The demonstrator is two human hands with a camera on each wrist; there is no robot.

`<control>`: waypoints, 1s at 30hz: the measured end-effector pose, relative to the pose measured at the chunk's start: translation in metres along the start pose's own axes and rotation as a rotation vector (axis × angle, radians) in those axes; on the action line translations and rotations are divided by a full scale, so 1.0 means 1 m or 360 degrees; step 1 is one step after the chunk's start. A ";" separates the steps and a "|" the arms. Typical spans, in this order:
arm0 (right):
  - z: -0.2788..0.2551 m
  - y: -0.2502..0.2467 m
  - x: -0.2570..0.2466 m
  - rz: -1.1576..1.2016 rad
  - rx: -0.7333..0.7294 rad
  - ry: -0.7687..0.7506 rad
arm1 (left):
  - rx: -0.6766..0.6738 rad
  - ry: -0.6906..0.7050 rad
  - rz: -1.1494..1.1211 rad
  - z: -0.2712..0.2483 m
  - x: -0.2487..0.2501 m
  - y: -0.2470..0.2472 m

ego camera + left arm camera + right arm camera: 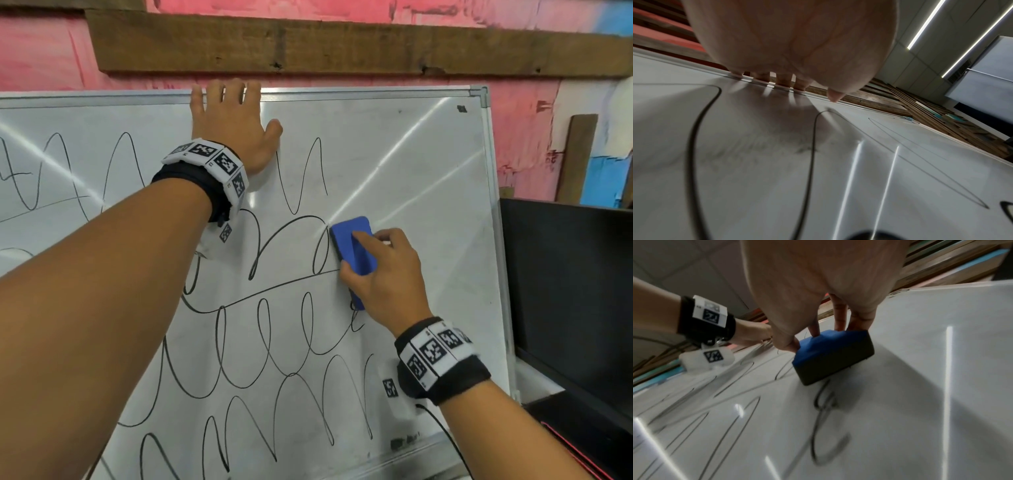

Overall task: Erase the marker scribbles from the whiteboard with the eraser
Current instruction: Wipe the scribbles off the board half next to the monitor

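A whiteboard [428, 164] with an aluminium frame fills the head view, covered with looping black marker scribbles [260, 346] on its left and middle; its right part is wiped clean. My right hand [383, 274] grips a blue eraser [352, 250] with a dark felt pad and presses it flat on the board at the scribbles' right end. In the right wrist view the eraser [830, 353] sits between thumb and fingers, just above a smudged loop [824, 418]. My left hand [229, 120] lies flat on the board, fingers reaching the top frame [764, 84].
A dark wooden beam [342, 44] runs across the pink wall above the board. A black monitor [565, 291] stands close to the board's right edge. A wooden plank [579, 154] leans behind it. A wrist-camera cable [445, 435] hangs near the board's lower frame.
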State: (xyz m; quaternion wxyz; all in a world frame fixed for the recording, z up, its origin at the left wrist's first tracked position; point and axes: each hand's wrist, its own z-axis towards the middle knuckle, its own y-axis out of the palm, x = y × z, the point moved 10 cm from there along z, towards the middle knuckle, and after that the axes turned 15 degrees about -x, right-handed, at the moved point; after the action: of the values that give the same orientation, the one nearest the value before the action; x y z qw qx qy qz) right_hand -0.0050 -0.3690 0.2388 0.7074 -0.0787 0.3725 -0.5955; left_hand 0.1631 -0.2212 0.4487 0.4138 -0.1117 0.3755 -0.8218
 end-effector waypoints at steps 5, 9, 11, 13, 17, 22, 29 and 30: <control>-0.065 0.027 0.030 -0.0053 -0.0143 0.0067 | -0.0086 -0.0045 0.0040 0.000 0.001 0.000; -0.093 0.039 0.039 -0.0061 -0.0247 0.0120 | -0.0124 -0.0088 0.0031 -0.003 0.002 -0.001; -0.091 0.037 0.039 -0.0063 -0.0260 0.0148 | -0.0154 -0.0107 0.0021 -0.004 0.004 0.000; -0.082 0.033 0.037 -0.0064 -0.0249 0.0165 | -0.0177 -0.0123 0.0016 -0.005 0.004 0.000; -0.064 0.027 0.028 -0.0018 -0.0203 0.0178 | -0.0171 -0.0106 0.0055 -0.010 0.005 0.002; -0.086 0.039 0.033 -0.0034 -0.0306 0.0213 | -0.0200 -0.0082 0.0009 -0.018 0.005 0.008; -0.122 0.056 0.048 -0.0092 -0.0544 0.0309 | -0.0097 0.0016 -0.0252 -0.041 0.016 -0.002; -0.119 0.054 0.047 -0.0093 -0.0547 0.0297 | -0.0062 0.0049 -0.0287 -0.047 0.021 -0.005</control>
State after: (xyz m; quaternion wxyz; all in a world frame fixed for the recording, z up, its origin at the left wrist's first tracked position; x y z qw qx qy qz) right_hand -0.0360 -0.3563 0.1041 0.6284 -0.1536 0.5303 -0.5480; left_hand 0.1236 -0.2102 0.4171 0.3299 -0.1405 0.3863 -0.8498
